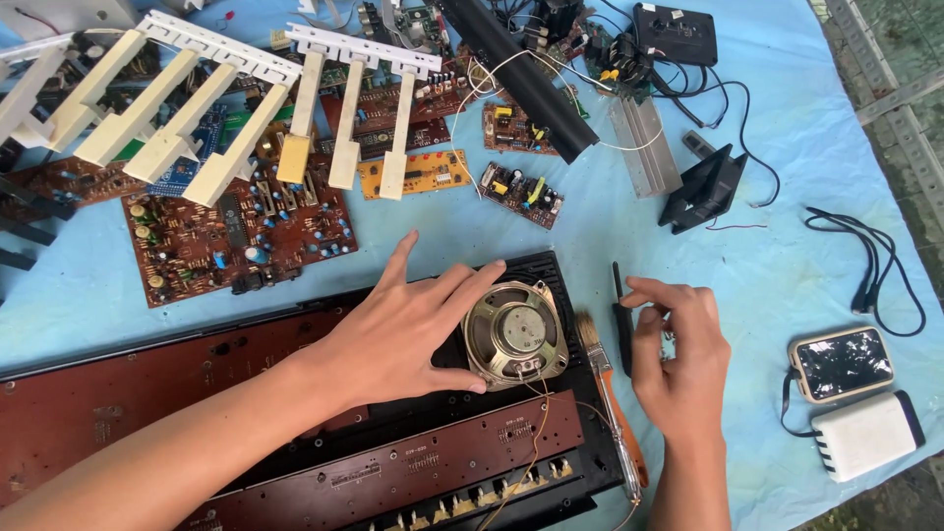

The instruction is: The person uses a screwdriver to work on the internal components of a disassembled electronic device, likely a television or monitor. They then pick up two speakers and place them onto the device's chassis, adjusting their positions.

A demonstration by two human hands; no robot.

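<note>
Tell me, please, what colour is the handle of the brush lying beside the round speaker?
The brush handle is orange, with pale bristles; the head view shows it.

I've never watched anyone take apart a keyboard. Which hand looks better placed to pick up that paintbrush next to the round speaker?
Probably the right hand. It is beside the paintbrush, holding a small black tool, while the left hand rests on the speaker, its fingers on the rim.
</note>
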